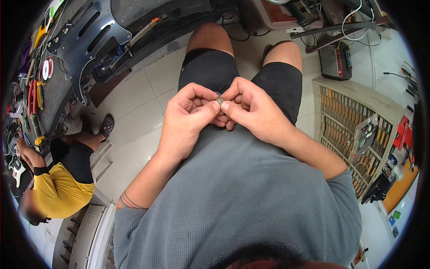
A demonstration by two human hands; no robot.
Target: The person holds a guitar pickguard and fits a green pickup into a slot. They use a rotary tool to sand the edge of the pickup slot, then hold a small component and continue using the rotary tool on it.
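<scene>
My left hand (186, 116) and my right hand (255, 107) meet in front of my lap. Between both thumbs and index fingers they pinch a small round metal piece (220, 101), silvery with a ring-like rim. The thumbs cover part of it, so its exact kind does not show. The other fingers of both hands are curled beneath. Beyond my left hand, a dark guitar pickguard (88, 42) with long slots lies on the workbench.
Pliers (32, 96) and other tools crowd the bench (58, 85) at left. A person in a yellow top (62, 190) sits there. On the right stand a small amplifier (335, 62) and a rack (358, 89) of many narrow pieces. Cables hang at upper right.
</scene>
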